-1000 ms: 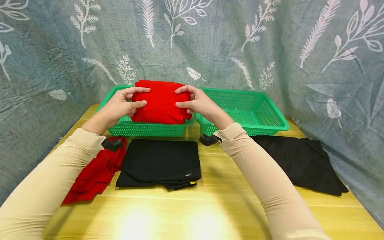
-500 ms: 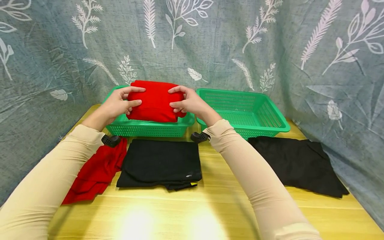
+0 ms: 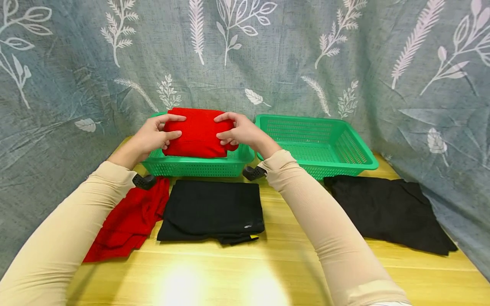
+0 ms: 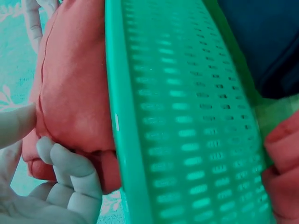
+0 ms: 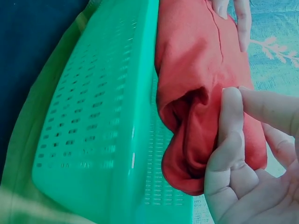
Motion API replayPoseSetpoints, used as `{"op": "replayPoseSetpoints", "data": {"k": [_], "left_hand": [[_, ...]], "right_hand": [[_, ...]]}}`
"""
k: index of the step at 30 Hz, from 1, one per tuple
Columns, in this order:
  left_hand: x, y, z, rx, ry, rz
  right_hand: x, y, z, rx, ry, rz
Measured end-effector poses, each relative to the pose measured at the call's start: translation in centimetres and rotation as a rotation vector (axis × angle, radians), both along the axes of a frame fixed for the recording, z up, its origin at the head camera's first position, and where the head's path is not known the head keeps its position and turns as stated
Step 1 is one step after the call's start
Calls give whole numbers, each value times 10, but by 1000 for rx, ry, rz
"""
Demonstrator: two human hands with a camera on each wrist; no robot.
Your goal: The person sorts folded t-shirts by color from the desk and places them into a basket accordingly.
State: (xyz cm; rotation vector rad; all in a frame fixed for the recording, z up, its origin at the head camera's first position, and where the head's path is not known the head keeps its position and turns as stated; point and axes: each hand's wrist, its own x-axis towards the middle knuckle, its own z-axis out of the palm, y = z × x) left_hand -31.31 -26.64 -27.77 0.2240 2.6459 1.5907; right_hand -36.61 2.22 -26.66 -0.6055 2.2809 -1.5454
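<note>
Single red cloth [image 5: 196, 65], right wrist view.

Leaf-print cloth [image 3: 285, 80] behind a table [image 3: 289, 250] suggests a curtained booth.

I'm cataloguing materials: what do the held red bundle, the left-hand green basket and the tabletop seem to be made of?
Red bundle: soft, matte fabric, judging by its folds and seam; the fibre is unclear.
Green basket: probably moulded plastic, smooth and glossy, with rim highlights and regular slots.
Tabletop: perhaps glossy wood or wood-look laminate, given faint grain lines and glare.
</note>
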Motion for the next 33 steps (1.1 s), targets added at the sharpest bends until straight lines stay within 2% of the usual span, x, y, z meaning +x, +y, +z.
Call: {"op": "replayPoseSetpoints", "data": {"k": [8, 26, 33], "left_hand": [[-4, -7, -4, -24, -61, -6], [-17, -3, -13, -70, -93, -4], [-20, -2, -15, -80, -105, -24]], "right_hand": [[-3, -9, -1, 55, -10, 14], [-7, -12, -6, 85, -82, 17], [-9, -15, -7, 127, -99, 11]]}}
